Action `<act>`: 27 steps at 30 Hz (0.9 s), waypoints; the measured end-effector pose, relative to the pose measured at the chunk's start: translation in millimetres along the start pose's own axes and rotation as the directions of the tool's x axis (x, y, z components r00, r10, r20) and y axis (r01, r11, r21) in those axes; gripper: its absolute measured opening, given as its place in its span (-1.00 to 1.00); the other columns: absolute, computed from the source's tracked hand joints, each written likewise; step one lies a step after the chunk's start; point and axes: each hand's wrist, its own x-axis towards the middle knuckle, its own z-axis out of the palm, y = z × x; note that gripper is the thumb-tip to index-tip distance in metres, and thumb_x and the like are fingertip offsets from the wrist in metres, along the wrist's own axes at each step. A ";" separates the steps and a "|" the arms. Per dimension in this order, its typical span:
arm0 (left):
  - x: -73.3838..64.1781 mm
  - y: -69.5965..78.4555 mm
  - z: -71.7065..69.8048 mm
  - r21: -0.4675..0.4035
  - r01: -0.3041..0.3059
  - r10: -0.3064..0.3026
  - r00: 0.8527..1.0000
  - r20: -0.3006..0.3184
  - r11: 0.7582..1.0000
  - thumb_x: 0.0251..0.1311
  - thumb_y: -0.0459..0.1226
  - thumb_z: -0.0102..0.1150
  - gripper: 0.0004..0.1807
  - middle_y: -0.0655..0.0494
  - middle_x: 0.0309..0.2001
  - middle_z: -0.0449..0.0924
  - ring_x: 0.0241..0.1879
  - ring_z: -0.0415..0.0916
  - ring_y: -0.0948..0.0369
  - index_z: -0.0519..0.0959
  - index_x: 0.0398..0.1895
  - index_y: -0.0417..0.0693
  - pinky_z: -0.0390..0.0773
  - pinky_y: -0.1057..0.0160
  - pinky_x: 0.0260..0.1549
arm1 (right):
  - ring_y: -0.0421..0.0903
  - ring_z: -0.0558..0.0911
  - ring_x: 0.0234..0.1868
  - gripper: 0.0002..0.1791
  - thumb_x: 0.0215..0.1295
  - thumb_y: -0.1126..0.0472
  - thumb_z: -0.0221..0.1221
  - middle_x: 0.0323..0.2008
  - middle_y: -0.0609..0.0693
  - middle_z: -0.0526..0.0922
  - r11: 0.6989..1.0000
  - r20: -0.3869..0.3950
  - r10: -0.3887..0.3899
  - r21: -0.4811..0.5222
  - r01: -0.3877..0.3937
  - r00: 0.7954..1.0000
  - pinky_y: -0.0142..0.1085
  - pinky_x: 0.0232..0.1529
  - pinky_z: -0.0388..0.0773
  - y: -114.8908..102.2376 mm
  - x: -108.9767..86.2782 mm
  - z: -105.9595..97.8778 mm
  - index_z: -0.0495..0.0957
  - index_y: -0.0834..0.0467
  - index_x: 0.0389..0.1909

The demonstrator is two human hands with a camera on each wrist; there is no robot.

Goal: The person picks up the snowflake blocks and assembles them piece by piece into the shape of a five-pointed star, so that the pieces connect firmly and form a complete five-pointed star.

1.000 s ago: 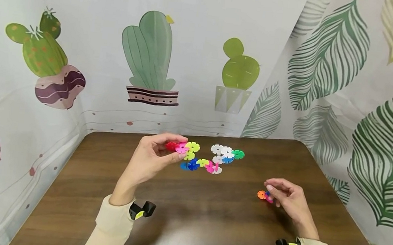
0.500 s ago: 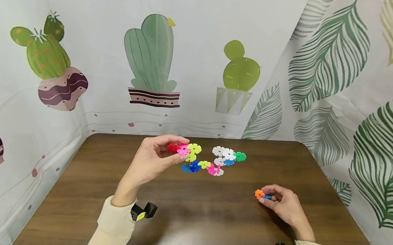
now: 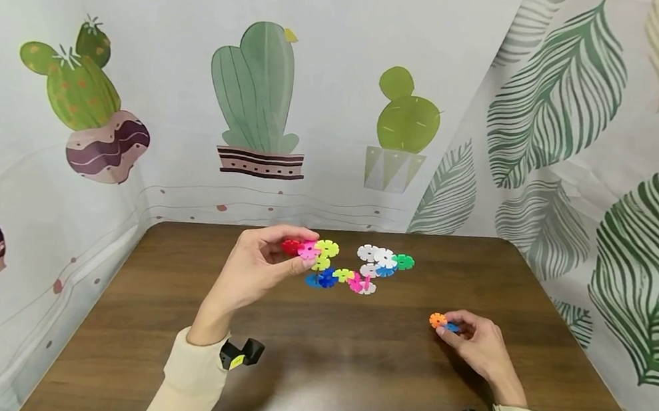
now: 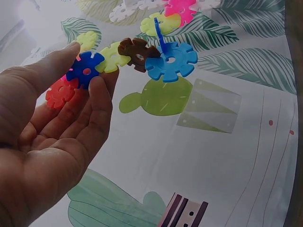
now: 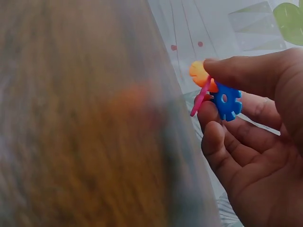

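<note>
My left hand (image 3: 250, 267) pinches one end of a curved chain of interlocking snowflake discs (image 3: 327, 277), held up above the table. The chain has red, pink, yellow, blue, white and green discs. In the left wrist view, a brown disc (image 4: 137, 56) and a light blue disc (image 4: 183, 61) also show, joined beyond my fingertips. Lower and to the right, my right hand (image 3: 479, 342) pinches a small cluster between thumb and fingers. It joins an orange disc (image 3: 436, 320), a blue disc (image 5: 228, 108) and a pink disc (image 5: 201, 96), the pink one seen edge-on.
The brown wooden table (image 3: 362, 356) lies under both hands. Behind it hangs a white cloth (image 3: 334, 99) printed with cacti and leaves. Black cameras (image 3: 241, 354) sit on both wrists.
My right hand has turned the small cluster: the pink disc beside the orange one is out of sight and the blue one shows. The left hand and chain have hardly moved.
</note>
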 end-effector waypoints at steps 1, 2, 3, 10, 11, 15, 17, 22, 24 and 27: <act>0.1 0.4 0.1 0.000 0.000 0.000 1.000 0.000 1.000 0.24 -0.33 0.55 -0.60 -0.03 0.06 0.80 -0.16 0.80 0.21 0.75 0.15 -0.03 0.80 0.30 -0.15 | -0.34 0.60 -0.34 -0.72 0.30 0.10 0.52 -0.15 0.08 0.81 1.000 -0.008 0.001 0.001 -0.001 1.000 -0.45 -0.28 0.61 -0.7 0.4 -0.2 0.76 0.13 -0.06; 0.2 0.8 0.2 -0.002 0.000 0.000 1.000 0.000 1.000 0.24 -0.33 0.55 -0.60 -0.03 0.06 0.80 -0.16 0.80 0.21 0.75 0.15 -0.03 0.80 0.30 -0.15 | -0.34 0.61 -0.33 -0.72 0.31 0.10 0.51 -0.13 0.08 0.81 1.000 -0.014 0.001 0.007 -0.001 1.000 -0.45 -0.26 0.61 -1.4 1.0 -0.5 0.76 0.13 -0.05; 0.3 1.0 0.2 -0.004 -0.001 0.001 1.000 0.000 1.000 0.23 -0.33 0.55 -0.60 -0.04 0.06 0.80 -0.16 0.80 0.21 0.75 0.15 -0.02 0.80 0.30 -0.15 | -0.35 0.61 -0.31 -0.72 0.32 0.11 0.50 -0.12 0.09 0.82 1.000 -0.021 0.002 0.019 -0.002 1.000 -0.47 -0.24 0.61 -2.4 1.6 -0.7 0.76 0.14 -0.04; 0.4 1.7 0.2 -0.011 -0.009 0.009 1.000 -0.006 1.000 0.22 -0.33 0.57 -0.61 -0.04 0.02 0.80 -0.21 0.79 0.22 0.77 0.12 0.02 0.78 0.33 -0.21 | -0.38 0.72 -0.25 -0.70 0.36 0.25 0.45 -0.17 -0.07 0.80 0.961 -0.032 0.001 0.277 0.008 0.999 -0.49 -0.18 0.68 -15.9 4.7 -4.2 0.64 0.30 0.00; 0.5 1.6 0.1 -0.012 -0.011 0.011 1.000 -0.006 1.000 0.22 -0.33 0.57 -0.61 -0.04 0.01 0.81 -0.22 0.79 0.22 0.77 0.12 0.02 0.77 0.33 -0.22 | -0.35 0.75 -0.26 -0.70 0.36 0.28 0.44 -0.20 -0.12 0.79 0.946 -0.031 0.001 0.324 0.009 1.000 -0.47 -0.19 0.70 -18.6 4.8 -5.3 0.62 0.34 -0.01; 1.1 0.6 0.0 -0.014 -0.020 0.020 1.000 -0.003 1.000 0.22 -0.34 0.56 -0.61 -0.05 0.00 0.81 -0.23 0.77 0.24 0.77 0.12 0.01 0.76 0.35 -0.24 | -0.23 0.77 -0.32 -0.73 0.38 0.35 0.40 -0.29 -0.28 0.75 0.901 -0.043 -0.015 0.432 0.032 0.999 -0.42 -0.24 0.72 -28.7 4.7 -10.3 0.56 0.40 -0.06; 1.3 0.2 -0.2 -0.015 -0.023 0.023 1.000 -0.003 1.000 0.22 -0.34 0.56 -0.61 -0.05 0.01 0.81 -0.23 0.78 0.24 0.77 0.12 0.01 0.76 0.35 -0.24 | -0.19 0.77 -0.34 -0.77 0.40 0.36 0.38 -0.31 -0.28 0.75 0.890 -0.053 -0.036 0.452 0.056 0.998 -0.41 -0.26 0.71 -33.8 6.1 -13.6 0.55 0.39 -0.09; 2.2 -0.5 -0.4 -0.009 -0.025 0.025 1.000 -0.002 1.000 0.22 -0.35 0.56 -0.61 -0.04 0.03 0.81 -0.20 0.79 0.25 0.77 0.12 -0.01 0.78 0.33 -0.19 | -0.18 0.73 -0.43 -0.84 0.43 0.38 0.34 -0.34 -0.22 0.79 0.872 -0.069 -0.108 0.473 0.127 0.992 -0.38 -0.34 0.70 -53.2 14.2 -25.3 0.56 0.37 -0.14; 1.9 -0.9 -0.3 -0.011 -0.021 0.021 1.000 -0.002 1.000 0.22 -0.34 0.56 -0.60 -0.04 0.03 0.81 -0.19 0.79 0.24 0.76 0.13 -0.03 0.79 0.33 -0.18 | -0.17 0.71 -0.46 -0.86 0.44 0.39 0.33 -0.35 -0.16 0.81 0.861 -0.070 -0.148 0.482 0.163 0.987 -0.35 -0.38 0.68 -63.7 17.6 -30.7 0.56 0.37 -0.15; 0.7 -2.4 0.5 -0.019 -0.010 0.010 1.000 0.004 1.000 0.23 -0.34 0.56 -0.60 -0.04 0.03 0.81 -0.20 0.80 0.24 0.76 0.14 -0.03 0.79 0.32 -0.19 | -0.14 0.66 -0.49 -0.89 0.44 0.42 0.31 -0.35 -0.10 0.82 0.832 -0.077 -0.210 0.509 0.219 0.975 -0.31 -0.42 0.63 -79.3 19.6 -37.5 0.57 0.38 -0.16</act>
